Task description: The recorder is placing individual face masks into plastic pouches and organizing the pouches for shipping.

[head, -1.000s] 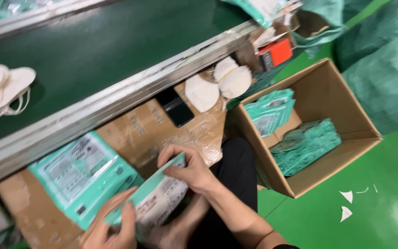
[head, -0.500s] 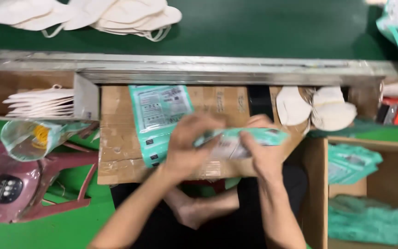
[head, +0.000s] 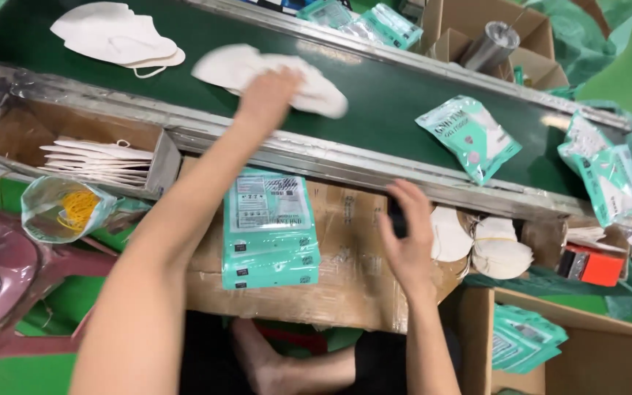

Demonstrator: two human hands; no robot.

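Observation:
My left hand [head: 268, 91] reaches out over the dark green conveyor belt [head: 389, 95] and closes on a small pile of white masks [head: 320, 91], blurred by motion. My right hand [head: 404, 238] hovers with loose fingers above the cardboard work surface [head: 345, 292], right over a small black object [head: 396, 218]; it grips nothing. A stack of teal mask packets [head: 271, 230] lies on the cardboard between my arms. One filled teal packet [head: 469, 135] lies on the belt to the right.
More white masks [head: 115, 36] lie on the belt at far left, and others are stacked in a side tray [head: 96, 157]. Loose masks [head: 502, 252] sit by an orange box [head: 590, 265]. A carton with teal packets [head: 528, 340] stands at lower right. A bag of yellow bands [head: 64, 208] is at left.
Both hands held a teal packet over the cardboard before. Now neither holds it; my left hand has gone up to the masks on the belt and my right has dropped back.

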